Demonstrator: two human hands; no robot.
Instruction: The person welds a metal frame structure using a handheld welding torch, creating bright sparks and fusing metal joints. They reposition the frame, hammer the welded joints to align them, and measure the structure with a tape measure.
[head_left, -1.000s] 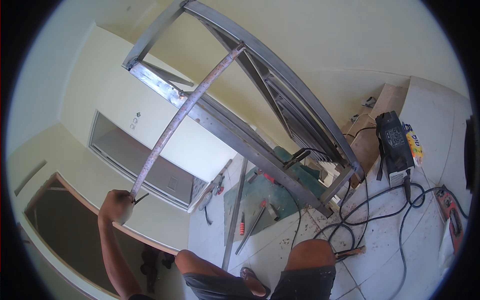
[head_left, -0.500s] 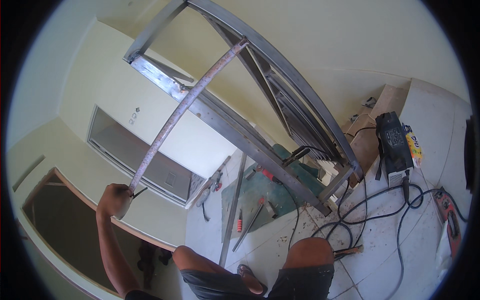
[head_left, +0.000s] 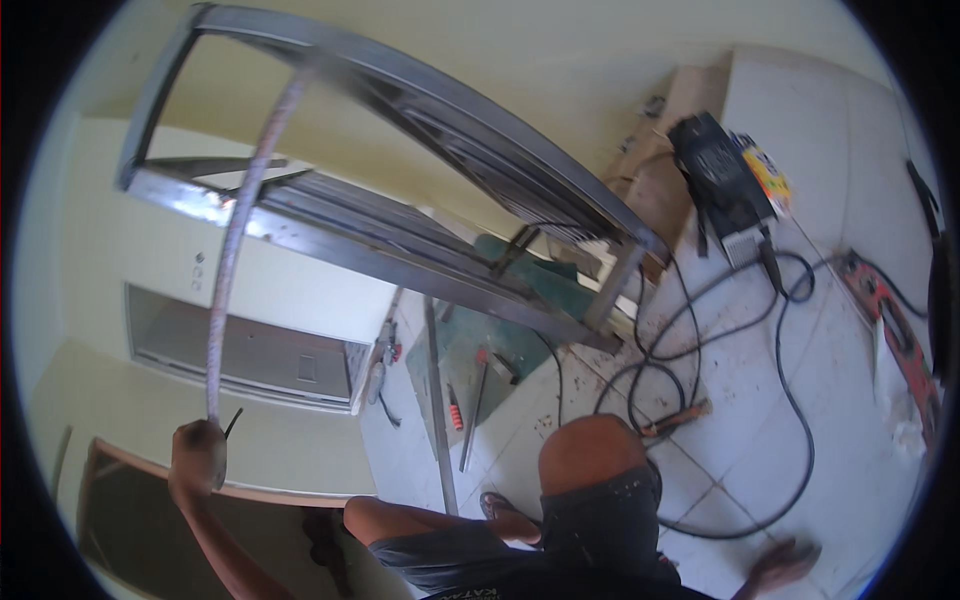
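Note:
My left hand [head_left: 198, 458], raised at the left, is closed round the lower end of a long, slim rod [head_left: 236, 235] with a mottled pinkish-white surface. The rod slants upward, and its blurred upper end overlaps the top beam of a grey metal frame [head_left: 400, 270]. A thin dark piece [head_left: 234, 422] sticks out beside that hand; whether I hold it too I cannot tell. Low on the right, over the tiled floor, my right hand [head_left: 785, 565] has its fingers stretched out and holds nothing visible. The loops of black cable [head_left: 740, 535] lie nearest to it.
A black box-shaped machine [head_left: 720, 180] with cables stands at the right beside a yellow packet [head_left: 768, 180]. Near the right edge lies a long red tool [head_left: 905, 365]. A red-handled tool [head_left: 455, 412] and metal bars [head_left: 437, 400] lie by a green sheet [head_left: 510, 325].
My view has turned, so the frame and rod appear further left and my left hand lower. My right hand has come into view at the lower right. The left hand keeps its grip.

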